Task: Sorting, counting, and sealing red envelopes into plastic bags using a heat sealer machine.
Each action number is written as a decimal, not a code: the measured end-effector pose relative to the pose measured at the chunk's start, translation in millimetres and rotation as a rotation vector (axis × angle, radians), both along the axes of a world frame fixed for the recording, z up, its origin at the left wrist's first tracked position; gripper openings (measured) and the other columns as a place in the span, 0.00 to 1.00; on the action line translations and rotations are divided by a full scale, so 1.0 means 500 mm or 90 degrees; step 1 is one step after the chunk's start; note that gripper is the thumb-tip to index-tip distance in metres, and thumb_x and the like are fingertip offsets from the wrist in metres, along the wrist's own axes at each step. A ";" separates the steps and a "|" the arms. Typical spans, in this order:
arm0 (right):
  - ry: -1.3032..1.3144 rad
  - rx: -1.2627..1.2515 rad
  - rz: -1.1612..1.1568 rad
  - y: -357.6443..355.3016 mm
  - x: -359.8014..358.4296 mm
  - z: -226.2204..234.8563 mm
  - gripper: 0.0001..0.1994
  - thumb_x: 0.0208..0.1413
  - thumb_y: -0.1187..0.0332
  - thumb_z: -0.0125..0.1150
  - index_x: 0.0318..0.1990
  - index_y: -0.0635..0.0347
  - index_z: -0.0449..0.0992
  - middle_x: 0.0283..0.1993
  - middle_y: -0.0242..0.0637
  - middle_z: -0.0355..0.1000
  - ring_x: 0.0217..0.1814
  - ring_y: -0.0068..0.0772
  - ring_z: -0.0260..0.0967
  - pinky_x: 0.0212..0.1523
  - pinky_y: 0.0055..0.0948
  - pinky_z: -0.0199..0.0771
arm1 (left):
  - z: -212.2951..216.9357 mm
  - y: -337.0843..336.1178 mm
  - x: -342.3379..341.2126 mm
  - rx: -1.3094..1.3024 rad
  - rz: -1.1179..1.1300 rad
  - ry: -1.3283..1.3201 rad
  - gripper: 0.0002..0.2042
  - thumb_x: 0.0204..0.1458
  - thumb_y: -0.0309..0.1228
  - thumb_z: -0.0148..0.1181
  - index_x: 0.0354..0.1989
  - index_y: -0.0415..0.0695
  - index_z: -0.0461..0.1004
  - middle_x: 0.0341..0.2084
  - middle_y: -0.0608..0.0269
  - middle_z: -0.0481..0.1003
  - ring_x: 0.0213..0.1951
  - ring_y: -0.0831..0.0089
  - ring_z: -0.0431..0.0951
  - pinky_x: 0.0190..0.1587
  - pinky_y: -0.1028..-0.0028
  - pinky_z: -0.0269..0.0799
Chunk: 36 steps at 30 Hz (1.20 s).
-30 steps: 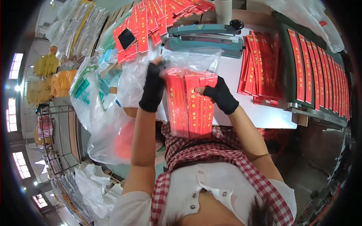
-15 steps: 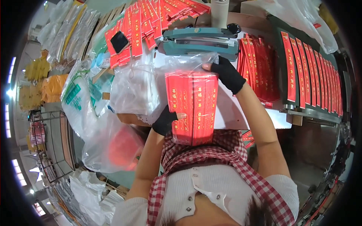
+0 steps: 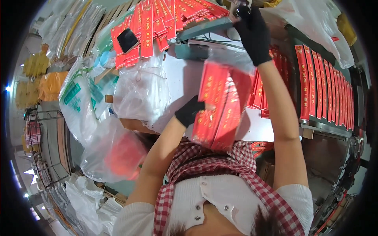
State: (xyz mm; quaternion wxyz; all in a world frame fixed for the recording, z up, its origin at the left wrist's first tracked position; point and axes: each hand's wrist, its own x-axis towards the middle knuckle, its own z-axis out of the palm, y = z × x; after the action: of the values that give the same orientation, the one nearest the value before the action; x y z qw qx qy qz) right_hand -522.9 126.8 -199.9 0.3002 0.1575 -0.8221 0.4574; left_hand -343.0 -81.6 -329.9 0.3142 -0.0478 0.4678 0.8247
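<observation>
A clear plastic bag of red printed paper strips (image 3: 216, 106) is tilted over the table's front edge, blurred by motion. My left hand (image 3: 193, 111), in a black fingerless glove, is closed on the bag's left side with the thumb across its front. The bag's loose clear top (image 3: 230, 59) reaches toward the teal hand-press bag sealer (image 3: 191, 51). My right hand (image 3: 252, 37), also gloved, is closed at the black knob (image 3: 242, 11) on the end of the sealer's arm. That arm (image 3: 206, 29) stands raised from the base at its right end.
Left of the sealer lies a stack of clear bags (image 3: 139, 92). Behind it, loose red strips (image 3: 147, 31) carry a black phone-like slab (image 3: 127, 40). More red strips (image 3: 258, 94) lie to the right, beside a rack of upright strips (image 3: 325, 86). Plastic bags (image 3: 114, 151) hang at left.
My right hand has let go of the bag's top and moved up to the sealer's knob. The sealer's arm has lifted. The bag has shifted right and tilted with my left hand.
</observation>
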 end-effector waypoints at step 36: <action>0.067 0.072 -0.176 0.018 0.094 -0.250 0.27 0.55 0.65 0.60 0.62 0.57 0.61 0.64 0.55 0.54 0.63 0.58 0.56 0.61 0.44 0.61 | -0.061 -0.101 -0.099 -0.022 0.071 0.008 0.28 0.49 0.38 0.66 0.57 0.39 0.66 0.47 0.61 0.75 0.47 0.72 0.76 0.52 0.69 0.71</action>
State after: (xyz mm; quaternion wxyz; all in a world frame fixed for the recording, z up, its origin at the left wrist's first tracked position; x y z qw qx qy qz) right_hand -476.0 135.8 -325.1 0.3938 0.0832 -0.8433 0.3561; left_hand -392.2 -132.3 -360.5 0.2635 -0.0740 0.4808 0.8330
